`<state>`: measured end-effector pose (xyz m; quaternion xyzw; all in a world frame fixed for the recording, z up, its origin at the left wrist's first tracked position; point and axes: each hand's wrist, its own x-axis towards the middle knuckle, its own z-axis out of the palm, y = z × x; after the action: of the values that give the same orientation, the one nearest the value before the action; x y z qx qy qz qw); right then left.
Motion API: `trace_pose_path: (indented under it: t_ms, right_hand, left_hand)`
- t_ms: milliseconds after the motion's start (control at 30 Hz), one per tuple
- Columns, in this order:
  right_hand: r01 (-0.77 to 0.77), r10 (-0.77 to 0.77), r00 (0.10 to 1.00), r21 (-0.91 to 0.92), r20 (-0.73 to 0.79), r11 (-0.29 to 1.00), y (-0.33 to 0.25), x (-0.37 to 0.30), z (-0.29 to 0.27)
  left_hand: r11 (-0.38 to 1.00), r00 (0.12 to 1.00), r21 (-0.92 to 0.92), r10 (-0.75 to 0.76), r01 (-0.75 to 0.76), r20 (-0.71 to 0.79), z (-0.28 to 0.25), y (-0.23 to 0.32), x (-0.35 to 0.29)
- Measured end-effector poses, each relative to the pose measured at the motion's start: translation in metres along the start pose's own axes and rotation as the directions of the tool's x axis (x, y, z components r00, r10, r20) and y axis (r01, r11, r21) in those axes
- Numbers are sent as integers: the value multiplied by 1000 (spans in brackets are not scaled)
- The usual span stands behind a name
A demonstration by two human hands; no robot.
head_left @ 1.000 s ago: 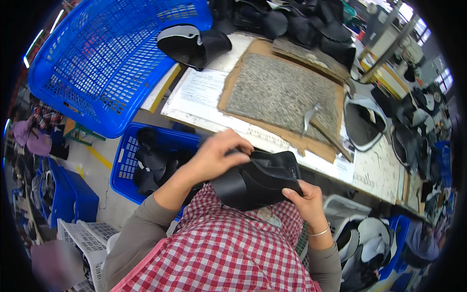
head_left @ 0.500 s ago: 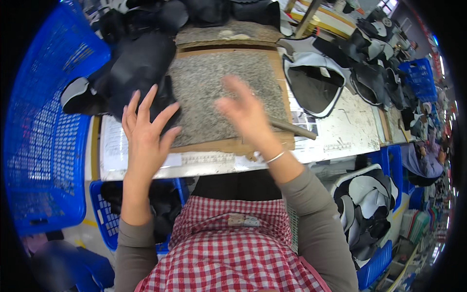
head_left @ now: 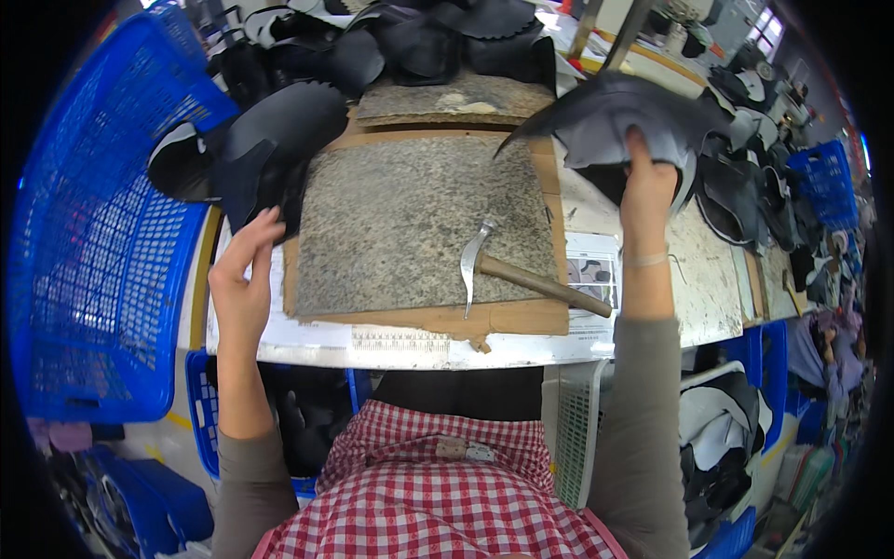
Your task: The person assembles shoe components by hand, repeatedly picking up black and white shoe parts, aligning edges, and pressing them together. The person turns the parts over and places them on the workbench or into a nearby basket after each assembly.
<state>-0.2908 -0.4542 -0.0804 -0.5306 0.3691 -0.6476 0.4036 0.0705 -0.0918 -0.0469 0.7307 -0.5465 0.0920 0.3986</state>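
My right hand (head_left: 649, 200) grips a black leather shoe upper (head_left: 684, 98) with a pale grey lining, thumb laid on the lining, above the right side of the table. At the left, my left hand (head_left: 244, 275) has its fingers bent and the fingertips drawn together, close by the lower edge of a pile of black shoe uppers (head_left: 293, 121). Whether anything is between those fingertips I cannot make out. Between my hands, a hammer (head_left: 531, 282) lies on a speckled stone slab (head_left: 391, 205), its wooden handle reaching past the slab's right edge.
Cardboard (head_left: 521, 321) lies beneath the slab on the white table (head_left: 698, 289). More black uppers (head_left: 410, 42) are heaped along the back and right. A large blue basket (head_left: 102, 279) stands at the left; a bin of grey and black pieces (head_left: 722, 419) sits below right.
My right hand has moved from over the slab to the right and now holds an upper. My left hand has drawn its spread fingers together, lower beside the pile. The hammer now shows fully.
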Motion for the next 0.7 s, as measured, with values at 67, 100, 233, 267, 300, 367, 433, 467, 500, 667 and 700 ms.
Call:
trace_pose_path:
  t_ms: [67, 100, 233, 267, 300, 367, 433, 467, 500, 667, 700]
  right_hand:
    - [408, -366, 910, -272, 192, 872, -15, -71, 11]
    - [537, -454, 834, -274, 313, 798, -19, -105, 19]
    - [591, -354, 623, -123, 697, 797, -12, -200, 29]
    - [684, -407, 522, -82, 750, 725, -8, -216, 28]
    - [728, -414, 430, -37, 802, 684, -3, -228, 27]
    - [625, -388, 550, -56, 739, 779, 5, -248, 23]
    - [533, -266, 682, -214, 681, 819, 5, -259, 19]
    - [472, -196, 705, -244, 682, 847, -1, -263, 16]
    - [341, -69, 750, -295, 657, 892, -10, -266, 13]
    - [37, 11, 710, -54, 704, 998, -114, -240, -29]
    - [-32, 111, 749, -132, 653, 991, -137, -236, -40]
  left_hand:
    - [912, 988, -383, -148, 149, 30, 1, 28, 7]
    - [873, 997, -482, -83, 77, 10, 2, 38, 11]
    - [766, 891, -583, 30, 271, 454, 22, 66, 10]
    - [855, 874, -502, 141, 130, 466, 28, 72, 1]
    - [914, 825, -405, 208, 28, 526, 31, 77, -10]
    - [637, 689, -478, -118, 605, 715, 37, 89, -46]
    - [670, 727, -483, -127, 565, 675, 46, 99, -79]
    - [626, 764, -557, -98, 546, 638, 49, 102, -90]
    - [593, 778, -588, -107, 550, 620, 49, 104, -98]
    - [607, 932, -727, -66, 321, 356, 8, 109, -81]
    - [686, 954, -700, 27, 199, 297, -2, 113, -74]
